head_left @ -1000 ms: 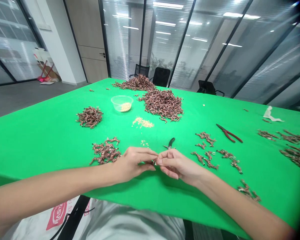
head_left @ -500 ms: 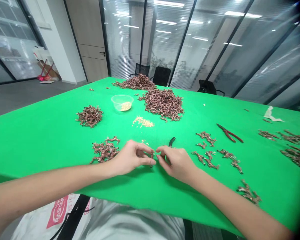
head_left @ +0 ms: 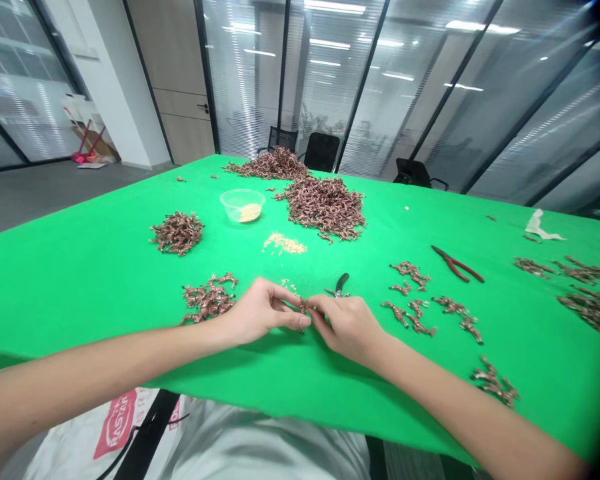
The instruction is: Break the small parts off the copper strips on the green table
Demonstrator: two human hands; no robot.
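My left hand (head_left: pixel 263 312) pinches a small brown figurine (head_left: pixel 303 309), which stands roughly upright between thumb and fingers. It looks like a tiny animal, though the fingers cover much of it. My right hand (head_left: pixel 349 327) has its thumb and fingertips pressed together at the figurine's upper end; what lies between them is too small to make out. Just beyond my right hand is a black-handled tool (head_left: pixel 342 285), partly hidden by it. A small heap of similar brown figurines (head_left: pixel 207 300) lies beside my left wrist. Tiny pale pieces (head_left: pixel 285 243) are scattered ahead of my hands.
A clear plastic bowl (head_left: pixel 241 207) holds more pale pieces. Large piles of brown figurines (head_left: pixel 325 207) lie behind, and a smaller pile (head_left: pixel 177 233) at left. Red-handled pliers (head_left: pixel 457 264), loose figurines (head_left: pixel 407 317) and white tissue (head_left: pixel 543 227) lie rightward on the green-covered table (head_left: pixel 90 267).
My right hand has moved slightly left, and its fingertips have closed together at the figurine's upper end. The left hand still holds the figurine. More of the black-handled tool shows.
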